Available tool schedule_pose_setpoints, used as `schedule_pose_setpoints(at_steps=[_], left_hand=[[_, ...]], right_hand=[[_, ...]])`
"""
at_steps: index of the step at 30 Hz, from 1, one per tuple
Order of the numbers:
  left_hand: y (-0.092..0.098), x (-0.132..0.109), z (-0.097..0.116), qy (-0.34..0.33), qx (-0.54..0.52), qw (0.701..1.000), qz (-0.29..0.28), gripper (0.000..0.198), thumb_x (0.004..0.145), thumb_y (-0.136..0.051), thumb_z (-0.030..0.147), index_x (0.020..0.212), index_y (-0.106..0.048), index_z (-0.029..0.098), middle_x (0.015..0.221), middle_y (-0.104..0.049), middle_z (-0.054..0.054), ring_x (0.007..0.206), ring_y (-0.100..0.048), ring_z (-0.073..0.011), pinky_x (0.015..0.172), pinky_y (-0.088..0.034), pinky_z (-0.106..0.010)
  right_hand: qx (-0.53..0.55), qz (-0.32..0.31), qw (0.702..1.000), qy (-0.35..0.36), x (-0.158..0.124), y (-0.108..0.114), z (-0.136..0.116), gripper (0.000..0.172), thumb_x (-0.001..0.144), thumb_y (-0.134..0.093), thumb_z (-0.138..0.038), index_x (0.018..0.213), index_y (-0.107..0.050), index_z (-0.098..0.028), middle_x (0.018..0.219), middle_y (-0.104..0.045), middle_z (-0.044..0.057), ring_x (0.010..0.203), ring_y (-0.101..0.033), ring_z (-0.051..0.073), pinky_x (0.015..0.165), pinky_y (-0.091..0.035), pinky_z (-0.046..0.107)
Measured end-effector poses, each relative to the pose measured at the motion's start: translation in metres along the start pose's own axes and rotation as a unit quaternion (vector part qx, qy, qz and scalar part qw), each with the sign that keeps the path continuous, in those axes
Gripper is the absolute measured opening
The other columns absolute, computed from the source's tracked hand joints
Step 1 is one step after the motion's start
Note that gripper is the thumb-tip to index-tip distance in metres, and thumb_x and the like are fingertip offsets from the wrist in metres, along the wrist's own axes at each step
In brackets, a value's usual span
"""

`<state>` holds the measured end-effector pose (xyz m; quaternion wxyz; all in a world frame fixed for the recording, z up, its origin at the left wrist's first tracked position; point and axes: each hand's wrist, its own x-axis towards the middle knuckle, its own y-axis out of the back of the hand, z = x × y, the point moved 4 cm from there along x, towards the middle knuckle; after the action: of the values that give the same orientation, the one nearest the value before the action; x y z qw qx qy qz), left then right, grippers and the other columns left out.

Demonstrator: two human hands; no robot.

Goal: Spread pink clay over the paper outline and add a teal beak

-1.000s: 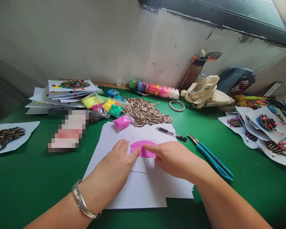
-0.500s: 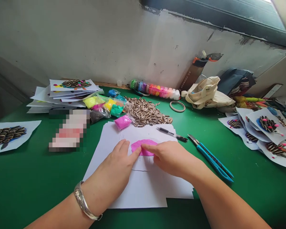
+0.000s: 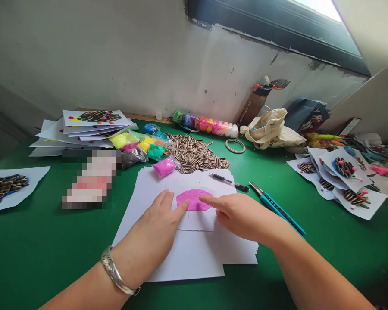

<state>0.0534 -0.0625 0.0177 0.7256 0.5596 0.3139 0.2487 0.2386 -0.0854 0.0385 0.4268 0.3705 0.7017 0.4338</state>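
Observation:
A flat oval of pink modelling clay [image 3: 194, 199] lies on a small white sheet with thin pencil lines below it, on top of larger white paper [image 3: 181, 256]. My left hand [image 3: 155, 224], a silver bangle at its wrist, rests on the sheet, fingers extended and thumb touching the clay's lower left edge. The stretched index finger of my right hand [image 3: 237, 213] touches the clay's right part, while its other fingers curl beneath. Neither hand holds anything. Above the clay sits a bag of pink clay [image 3: 164, 167], with a black pen [image 3: 229, 182] to its right.
Beside the paper on the right lies a blue utility knife [image 3: 278, 211]. Sunflower seeds [image 3: 197, 153] are heaped behind, near a tape roll [image 3: 235, 146] and bagged coloured clay [image 3: 139, 144]. Seed pictures are stacked at left [image 3: 84, 129] and right [image 3: 342, 172]. A cloth bag [image 3: 271, 129] stands farther back.
My right index finger has moved rightward over the clay, away from my left thumb. My left hand stays almost in place. The whole view has shifted slightly.

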Motion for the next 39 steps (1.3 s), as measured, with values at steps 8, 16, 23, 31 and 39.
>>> schedule_pose_setpoints(at_steps=[8, 16, 23, 31, 39], left_hand=[[-0.010, 0.001, -0.004, 0.003, 0.019, 1.000, 0.021, 0.073, 0.073, -0.029, -0.012, 0.136, -0.052, 0.019, 0.119, -0.050, -0.015, 0.116, -0.047, -0.0303, 0.093, -0.049, -0.046], [-0.011, 0.001, -0.005, -0.002, 0.031, 0.999, 0.024, 0.074, 0.074, -0.029, -0.012, 0.138, -0.051, 0.020, 0.117, -0.050, -0.016, 0.111, -0.050, -0.0310, 0.088, -0.052, -0.045], [-0.009, 0.000, -0.004, -0.014, 0.013, 0.998, 0.060, 0.073, 0.073, -0.028, -0.012, 0.133, -0.056, 0.019, 0.112, -0.052, -0.015, 0.109, -0.051, -0.0310, 0.085, -0.054, -0.045], [-0.015, 0.000, -0.007, -0.020, 0.026, 0.997, 0.075, 0.076, 0.071, -0.029, -0.013, 0.135, -0.054, 0.019, 0.116, -0.051, -0.016, 0.113, -0.049, -0.0320, 0.089, -0.052, -0.046], [-0.005, 0.001, -0.001, 0.013, 0.017, 1.000, -0.007, 0.077, 0.073, -0.029, -0.013, 0.140, -0.049, 0.018, 0.118, -0.050, -0.017, 0.114, -0.049, -0.0315, 0.091, -0.050, -0.045]], right_hand=[[0.037, 0.046, 0.998, -0.027, -0.016, -0.033, 0.000, 0.061, 0.083, -0.042, -0.009, 0.138, -0.052, -0.032, 0.080, -0.069, 0.000, 0.067, -0.057, 0.014, 0.059, -0.034, 0.023], [0.106, 0.066, 0.992, -0.028, -0.016, -0.032, 0.007, 0.061, 0.083, -0.043, -0.011, 0.139, -0.050, -0.035, 0.080, -0.068, -0.002, 0.066, -0.054, 0.012, 0.061, -0.035, 0.021], [0.084, 0.065, 0.994, -0.023, -0.013, -0.035, 0.004, 0.060, 0.081, -0.043, -0.010, 0.135, -0.056, -0.033, 0.078, -0.067, -0.001, 0.066, -0.055, 0.013, 0.059, -0.034, 0.022], [0.088, 0.078, 0.992, -0.042, -0.007, -0.027, 0.012, 0.064, 0.082, -0.044, -0.012, 0.141, -0.048, -0.034, 0.076, -0.067, -0.002, 0.063, -0.053, 0.013, 0.059, -0.033, 0.023], [0.019, 0.066, 0.996, -0.051, 0.006, -0.024, 0.009, 0.058, 0.081, -0.043, -0.011, 0.133, -0.058, -0.031, 0.083, -0.072, 0.002, 0.069, -0.058, 0.016, 0.059, -0.032, 0.024]])
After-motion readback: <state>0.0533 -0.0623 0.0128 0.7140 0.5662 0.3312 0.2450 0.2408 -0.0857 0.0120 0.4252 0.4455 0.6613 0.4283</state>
